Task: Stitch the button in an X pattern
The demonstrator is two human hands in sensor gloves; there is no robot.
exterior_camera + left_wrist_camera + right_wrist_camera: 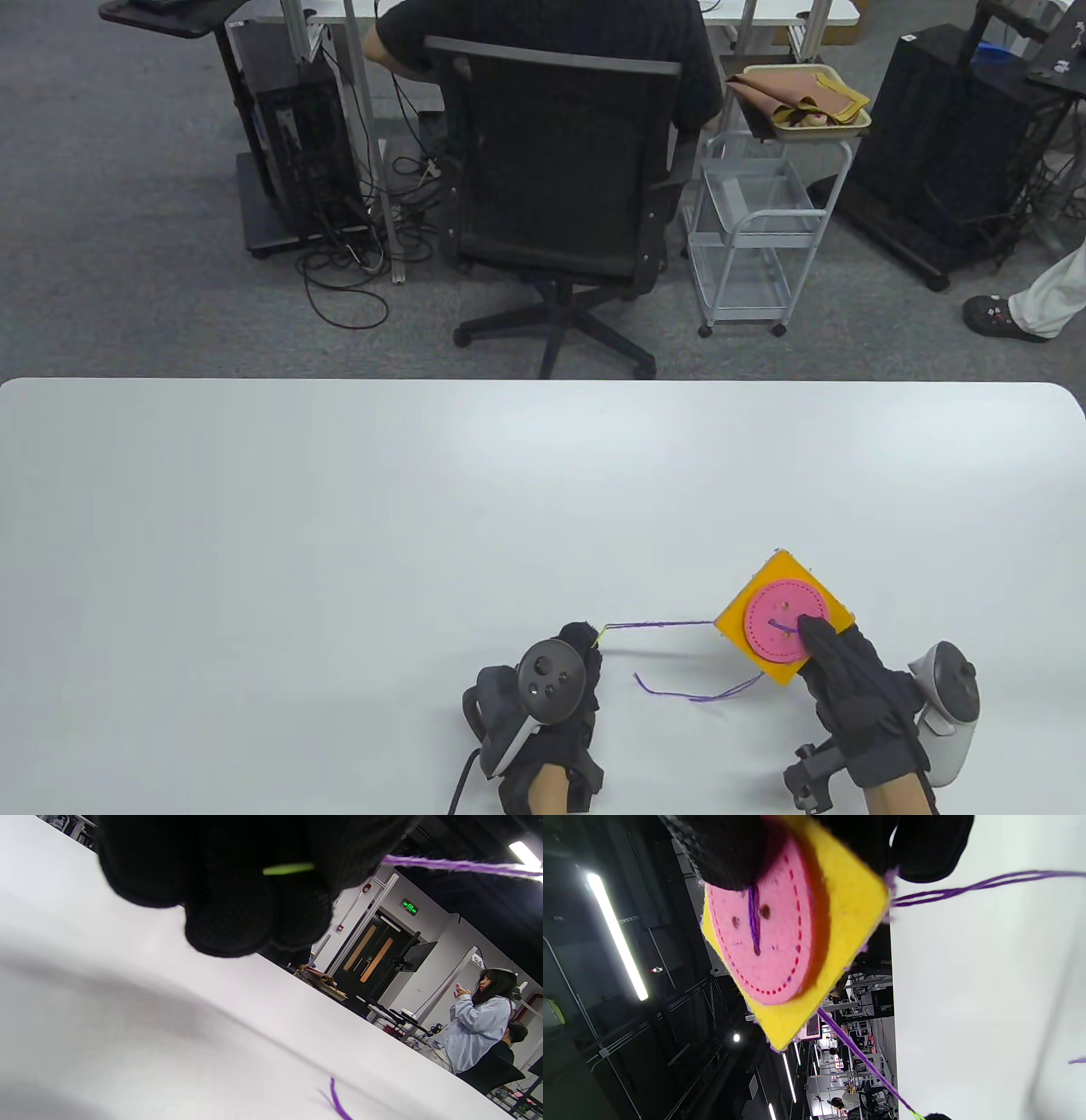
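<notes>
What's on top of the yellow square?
A round pink felt button lies on the yellow square. One purple thread stitch crosses its middle holes. The right hand presses a finger on the button's edge, hiding that part. The square's underside is hidden.

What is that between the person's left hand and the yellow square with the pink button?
A purple thread stretches from the needle pinched in the left hand to the yellow felt square. A loose thread tail lies on the table below. The table view shows it best.

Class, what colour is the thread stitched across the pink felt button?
Purple. The thread shows best in the right wrist view, as one straight stitch across the pink button.
</notes>
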